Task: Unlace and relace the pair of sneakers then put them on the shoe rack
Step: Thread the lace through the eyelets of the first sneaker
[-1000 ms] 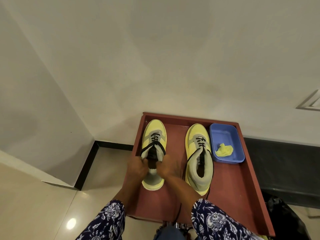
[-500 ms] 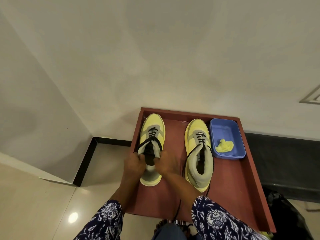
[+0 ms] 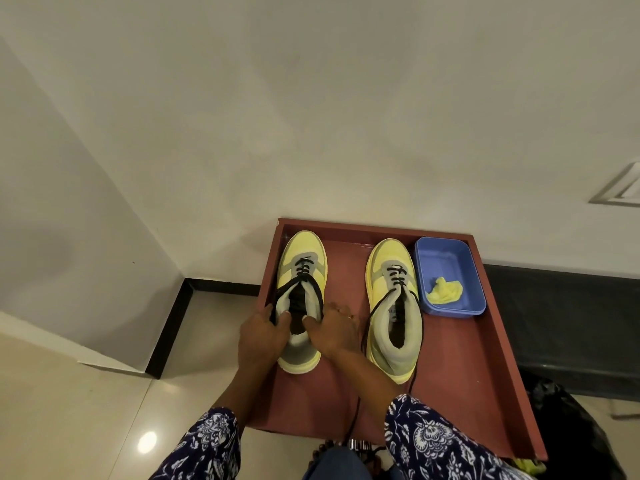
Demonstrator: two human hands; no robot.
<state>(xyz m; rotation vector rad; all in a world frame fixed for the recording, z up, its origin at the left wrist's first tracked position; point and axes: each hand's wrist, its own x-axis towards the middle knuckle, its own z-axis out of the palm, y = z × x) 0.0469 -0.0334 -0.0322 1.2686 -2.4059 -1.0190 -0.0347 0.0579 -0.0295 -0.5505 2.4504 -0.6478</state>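
Two yellow and grey sneakers with black laces stand toe-away on the red-brown shoe rack top (image 3: 460,368). My left hand (image 3: 261,336) grips the left side of the left sneaker's (image 3: 303,261) collar, thumb inside the opening. My right hand (image 3: 334,329) grips the right side of the same collar. The black lace runs down both sides of the tongue toward my fingers. The right sneaker (image 3: 394,306) stands alone beside it, its lace (image 3: 353,410) trailing off the rack's near edge.
A blue plastic tray (image 3: 446,258) with a crumpled yellow cloth (image 3: 445,289) sits at the rack's back right corner. A white wall rises behind the rack. Pale floor tiles (image 3: 69,410) lie to the left, a black bag (image 3: 575,431) to the right.
Both hands have pushed the left sneaker a little farther back on the rack, toward the wall. The right sneaker has stayed in place.
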